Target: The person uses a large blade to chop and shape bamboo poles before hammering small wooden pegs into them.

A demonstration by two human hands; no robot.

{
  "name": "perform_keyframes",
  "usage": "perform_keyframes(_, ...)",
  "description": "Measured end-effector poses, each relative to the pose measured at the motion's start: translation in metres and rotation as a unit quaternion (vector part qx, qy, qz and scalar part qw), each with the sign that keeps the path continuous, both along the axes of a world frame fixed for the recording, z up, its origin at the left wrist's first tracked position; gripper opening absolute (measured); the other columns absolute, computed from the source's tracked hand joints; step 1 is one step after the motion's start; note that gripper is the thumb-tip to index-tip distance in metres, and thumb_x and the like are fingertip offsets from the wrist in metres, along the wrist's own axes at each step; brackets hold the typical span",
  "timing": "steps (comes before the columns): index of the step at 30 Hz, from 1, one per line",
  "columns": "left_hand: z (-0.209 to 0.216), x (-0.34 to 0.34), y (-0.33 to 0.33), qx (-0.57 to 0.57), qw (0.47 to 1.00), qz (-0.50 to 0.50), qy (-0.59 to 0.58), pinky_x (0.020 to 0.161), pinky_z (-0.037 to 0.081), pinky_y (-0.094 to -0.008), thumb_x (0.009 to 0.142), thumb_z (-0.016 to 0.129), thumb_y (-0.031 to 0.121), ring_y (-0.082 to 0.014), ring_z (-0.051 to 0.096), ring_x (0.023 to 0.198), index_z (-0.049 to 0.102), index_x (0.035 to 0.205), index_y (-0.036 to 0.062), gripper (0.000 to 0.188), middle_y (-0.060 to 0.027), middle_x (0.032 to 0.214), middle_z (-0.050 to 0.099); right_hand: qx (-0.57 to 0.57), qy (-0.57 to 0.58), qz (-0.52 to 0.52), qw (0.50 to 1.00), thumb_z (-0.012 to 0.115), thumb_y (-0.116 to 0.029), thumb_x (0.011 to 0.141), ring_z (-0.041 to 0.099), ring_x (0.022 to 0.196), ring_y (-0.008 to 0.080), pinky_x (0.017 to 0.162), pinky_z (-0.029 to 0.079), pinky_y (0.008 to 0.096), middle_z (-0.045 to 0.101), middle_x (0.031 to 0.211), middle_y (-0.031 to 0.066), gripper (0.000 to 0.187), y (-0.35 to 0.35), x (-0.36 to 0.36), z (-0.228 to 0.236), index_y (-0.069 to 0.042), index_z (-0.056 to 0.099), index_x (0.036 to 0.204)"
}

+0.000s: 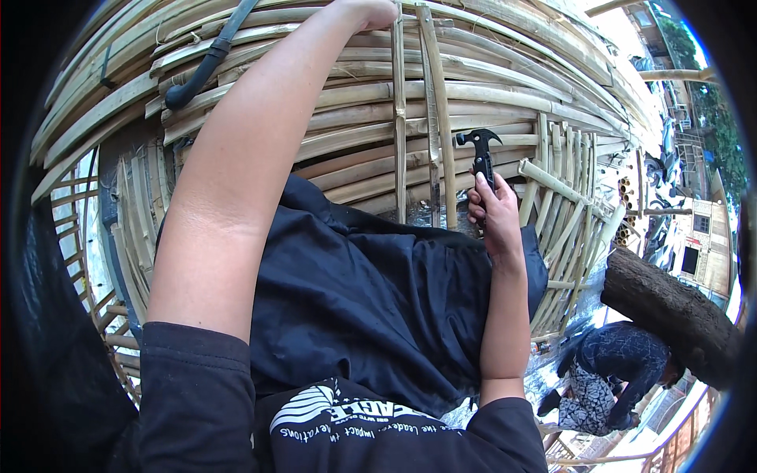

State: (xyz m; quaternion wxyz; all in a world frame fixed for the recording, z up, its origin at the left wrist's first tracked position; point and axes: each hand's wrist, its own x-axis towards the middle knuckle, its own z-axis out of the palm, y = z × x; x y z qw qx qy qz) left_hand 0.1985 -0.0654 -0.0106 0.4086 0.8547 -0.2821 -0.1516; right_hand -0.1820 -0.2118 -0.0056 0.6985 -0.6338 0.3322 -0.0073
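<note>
My right hand is wrapped round the dark handle of a small black claw hammer, whose head points up and stands over the bamboo slats. My left arm reaches far forward, and my left hand is at the top edge of the view beside the end of an upright bamboo strip. Its fingers are cut off by the edge, so what they do is hidden. Two more narrow strips, one of them a pale bamboo strip, run alongside across a layer of long split bamboo slats.
A dark curved pipe lies over the slats at the upper left. To the right stand a smaller bamboo lattice and a thick tree trunk. Another person bends low at the lower right. Dark cloth covers my lap.
</note>
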Motion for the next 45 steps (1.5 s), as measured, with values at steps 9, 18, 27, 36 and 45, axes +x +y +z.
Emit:
perform_keyframes(9, -0.003, -0.095, 0.049, 0.062, 0.941, 0.107, -0.315, 0.088, 0.052, -0.0468, 0.095, 0.065, 0.027, -0.0293, 0.065, 0.101, 0.067, 0.108, 0.0076, 0.023, -0.0114, 0.102, 0.067, -0.052, -0.010, 0.014, 0.999, 0.064, -0.024, 0.103, 0.041, 0.053, 0.0016, 0.049, 0.036, 0.0204, 0.050, 0.074, -0.0054, 0.018, 0.003, 0.002, -0.003, -0.010, 0.053, 0.102)
perform_keyframes(18, -0.020, -0.183, 0.107, -0.026, 0.995, -0.010, -0.096, 0.069, 0.051, -0.0421, 0.096, 0.062, 0.019, -0.0329, 0.067, 0.074, 0.065, 0.095, -0.0021, 0.021, -0.0181, 0.080, 0.068, -0.338, -0.044, -0.006, 0.940, 0.077, -0.022, 0.093, 0.050, 0.055, 0.0041, 0.049, 0.042, 0.0232, 0.054, 0.068, -0.0040, 0.034, 0.008, 0.004, -0.022, 0.000, 0.055, 0.106)
perform_keyframes(27, -0.026, -0.185, 0.072, 0.004, 0.996, -0.013, 0.091, 0.067, 0.057, -0.0388, 0.099, 0.061, 0.028, -0.0239, 0.070, 0.057, 0.070, 0.093, -0.0059, 0.036, -0.0152, 0.061, 0.067, -0.466, 0.028, -0.023, 0.884, 0.083, -0.026, 0.086, 0.054, 0.056, 0.0094, 0.053, 0.046, 0.0282, 0.054, 0.067, -0.0009, 0.052, 0.007, 0.019, -0.045, 0.002, 0.054, 0.119)
perform_keyframes(36, -0.019, -0.207, 0.074, 0.115, 0.951, -0.126, 0.256, 0.074, 0.059, -0.0406, 0.099, 0.060, 0.037, -0.0267, 0.073, 0.065, 0.070, 0.079, -0.0090, 0.051, -0.0202, 0.070, 0.072, -0.509, 0.071, -0.015, 0.858, 0.093, -0.032, 0.072, 0.059, 0.060, 0.0164, 0.059, 0.050, 0.0338, 0.059, 0.069, 0.0043, 0.072, 0.030, 0.028, -0.057, 0.001, 0.050, 0.119)
perform_keyframes(45, -0.058, -0.223, 0.058, 0.084, 0.960, -0.201, 0.175, 0.092, 0.054, -0.0449, 0.096, 0.065, 0.040, -0.0401, 0.069, 0.105, 0.060, 0.119, -0.0106, 0.056, -0.0282, 0.111, 0.070, -0.502, 0.064, -0.007, 0.863, 0.091, -0.021, 0.073, 0.066, 0.067, 0.0269, 0.068, 0.054, 0.0387, 0.065, 0.075, 0.0115, 0.072, 0.040, 0.035, -0.060, 0.001, 0.043, 0.123)
